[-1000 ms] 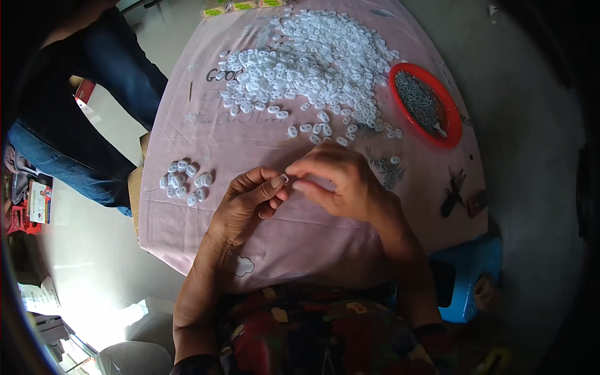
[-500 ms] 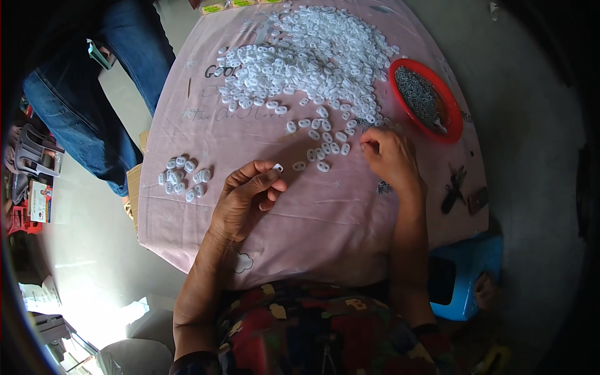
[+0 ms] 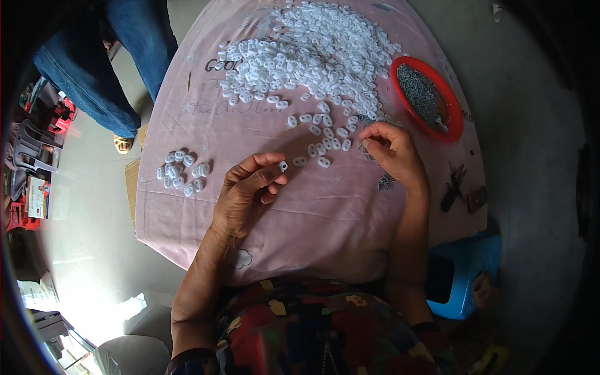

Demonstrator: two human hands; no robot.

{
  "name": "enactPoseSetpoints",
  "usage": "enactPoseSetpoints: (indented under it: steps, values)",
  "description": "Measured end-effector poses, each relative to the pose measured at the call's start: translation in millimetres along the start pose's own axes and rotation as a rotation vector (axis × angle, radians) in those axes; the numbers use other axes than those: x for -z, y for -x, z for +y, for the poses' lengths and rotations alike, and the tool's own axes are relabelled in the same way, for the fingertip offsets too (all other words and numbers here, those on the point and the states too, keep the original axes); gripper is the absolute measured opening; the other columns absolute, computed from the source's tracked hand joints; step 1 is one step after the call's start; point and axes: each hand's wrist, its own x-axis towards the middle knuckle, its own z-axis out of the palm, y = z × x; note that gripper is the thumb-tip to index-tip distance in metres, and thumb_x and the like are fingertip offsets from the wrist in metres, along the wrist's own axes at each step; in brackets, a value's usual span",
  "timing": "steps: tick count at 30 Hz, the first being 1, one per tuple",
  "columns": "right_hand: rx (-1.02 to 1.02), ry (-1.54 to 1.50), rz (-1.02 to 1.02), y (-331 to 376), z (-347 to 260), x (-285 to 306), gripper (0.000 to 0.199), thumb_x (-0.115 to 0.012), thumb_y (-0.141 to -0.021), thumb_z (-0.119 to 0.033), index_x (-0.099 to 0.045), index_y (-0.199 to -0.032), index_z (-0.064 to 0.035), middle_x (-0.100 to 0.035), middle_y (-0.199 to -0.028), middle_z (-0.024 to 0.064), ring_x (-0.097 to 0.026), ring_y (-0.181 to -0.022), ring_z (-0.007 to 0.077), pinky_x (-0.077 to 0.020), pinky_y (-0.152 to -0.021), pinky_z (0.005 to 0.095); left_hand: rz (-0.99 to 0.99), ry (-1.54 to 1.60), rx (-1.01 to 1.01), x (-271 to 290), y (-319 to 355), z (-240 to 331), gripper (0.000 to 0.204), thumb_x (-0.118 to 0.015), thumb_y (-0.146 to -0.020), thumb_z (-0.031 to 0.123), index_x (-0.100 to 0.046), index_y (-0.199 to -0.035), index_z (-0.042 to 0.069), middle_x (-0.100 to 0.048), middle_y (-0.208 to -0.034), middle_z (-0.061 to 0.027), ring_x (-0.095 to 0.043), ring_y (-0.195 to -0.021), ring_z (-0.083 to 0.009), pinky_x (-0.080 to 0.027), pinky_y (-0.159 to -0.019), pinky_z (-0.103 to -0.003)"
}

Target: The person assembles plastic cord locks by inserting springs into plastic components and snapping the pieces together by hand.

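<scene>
My left hand [image 3: 240, 194] is closed, pinching a small white plastic oval piece [image 3: 283, 166] with a hole showing at its upper end. Right of it, my right hand [image 3: 400, 159] hovers low over the pink cloth with thumb and forefinger close together; anything between them is too small to make out. Loose white pieces with two holes [image 3: 328, 144] lie between my hands, in front of a large white heap [image 3: 312, 59]. At the left sits a small group of the same pieces [image 3: 178, 182].
A red bowl [image 3: 458, 125] of small grey metal pieces [image 3: 419, 90], seemingly screws, stands at the right. Near the right edge lie a dark tool-like object [image 3: 451, 195] and a small brown block [image 3: 477, 200]. A blue stool [image 3: 465, 281] is below. Someone in jeans [image 3: 87, 94] stands at left.
My right hand has turned slightly, its fingertips staying near the loose pieces. My left hand still pinches the white piece, now tilted differently. The person in jeans has shifted their legs.
</scene>
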Motion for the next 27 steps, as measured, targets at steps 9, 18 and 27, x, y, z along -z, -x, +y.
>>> enactPoseSetpoints:
  steps: [9, 18, 27]
  values:
    - [-0.031, -0.02, -0.053, 3.4, -7.8, 3.1, 0.01, -0.063, -0.084, -0.001, -0.067, -0.093, -0.0002, -0.062, -0.081, -0.0036, -0.051, -0.071, 0.002, -0.0426, -0.065, 0.0195, -0.048, -0.115, -0.002, -0.9, -0.2, -0.4, 0.021, -0.061, -0.093, 0.008, -0.063, -0.113, 0.003, -0.07, -0.089, -0.0086, -0.063, -0.072, -0.0094, -0.044, -0.059, -0.02]
    - [0.092, -0.184, -0.131, 5.4, -46.2, -31.0, 0.009, -0.065, -0.089, -0.004, -0.066, -0.097, -0.0002, -0.062, -0.087, -0.0018, -0.053, -0.076, 0.0023, -0.0443, -0.068, 0.0198, -0.023, -0.133, -0.004, -14.3, 2.6, -0.2, 0.013, -0.06, -0.095, 0.008, -0.061, -0.107, 0.005, -0.071, -0.092, -0.012, -0.068, -0.077, -0.0147, -0.045, -0.06, -0.021]
    - [0.155, -0.503, -0.196, 14.1, -67.9, -80.0, 0.013, -0.061, -0.092, 0.001, -0.063, -0.105, 0.0033, -0.064, -0.098, 0.0042, -0.059, -0.09, 0.0056, -0.0481, -0.076, 0.0193, -0.045, -0.037, -0.055, -5.0, 1.7, -7.2, 0.01, -0.063, -0.093, 0.007, -0.062, -0.103, 0.005, -0.067, -0.091, -0.0058, -0.058, -0.078, -0.0093, -0.04, -0.062, -0.02]
